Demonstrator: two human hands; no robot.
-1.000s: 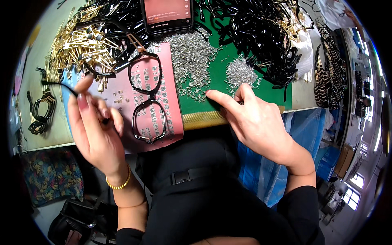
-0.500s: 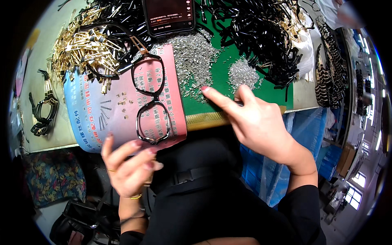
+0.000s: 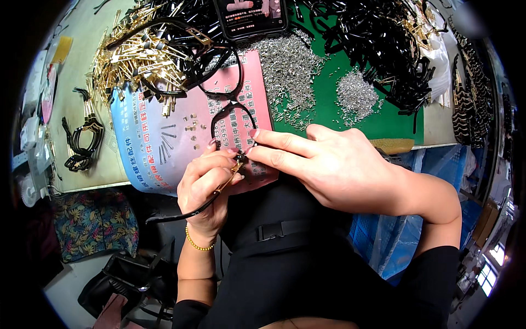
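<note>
A black eyeglass frame (image 3: 233, 102) lies over the pink part of a printed sheet (image 3: 164, 118). My left hand (image 3: 201, 181) is closed at its near corner, pinching a gold and black temple arm (image 3: 204, 206) whose dark tip sticks out to the left. The temple's hinge end meets the frame's corner. My right hand (image 3: 350, 170) reaches in from the right, its fingertips pressed on the near rim and hinge; its thumb is hidden. Whether a tiny part sits between these fingers is hidden. Another temple extends from the frame's far end.
Silver screws (image 3: 290, 71) and a smaller pile of metal bits (image 3: 356, 98) cover parts of a green mat (image 3: 400, 129). Gold temples (image 3: 137, 60) and black temples (image 3: 378, 49) are heaped behind. A phone (image 3: 252, 19) stands at the back. Bundled temples (image 3: 82, 137) lie left.
My right hand has left the screw pile and come to the frame's near corner. My left hand has risen to that corner with the temple. The whole view has shifted slightly.
</note>
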